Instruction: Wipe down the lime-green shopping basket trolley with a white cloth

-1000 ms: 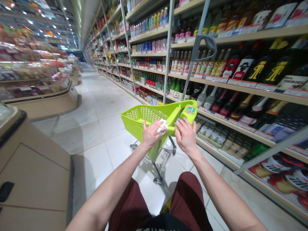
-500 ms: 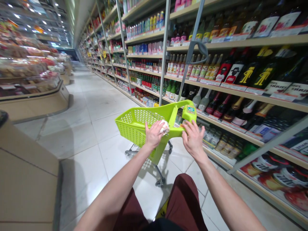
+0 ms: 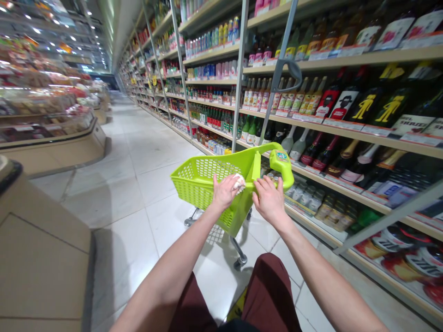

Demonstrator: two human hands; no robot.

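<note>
A lime-green shopping cart [image 3: 197, 184] with perforated basket walls stands in front of me, turned to the left. My left hand [image 3: 224, 191] is closed on a crumpled white cloth [image 3: 239, 183] and rests at the cart's near side edge. Fingers of my right hand [image 3: 269, 198] lie bent over the green rim near the handle [image 3: 286, 170], which carries a small label. The palm side of my right hand is hidden.
Tall shelves of bottles and cans [image 3: 346, 122] line the right side, with a grey hook-like bracket [image 3: 289, 76] on a post. Display counters of packaged food [image 3: 51, 147] and a beige counter [image 3: 41, 258] stand on the left. A tiled aisle [image 3: 134, 138] runs ahead.
The cart has turned slightly and shifted right in view. My right hand has moved left along the rim, closer to my left hand, which still holds the cloth.
</note>
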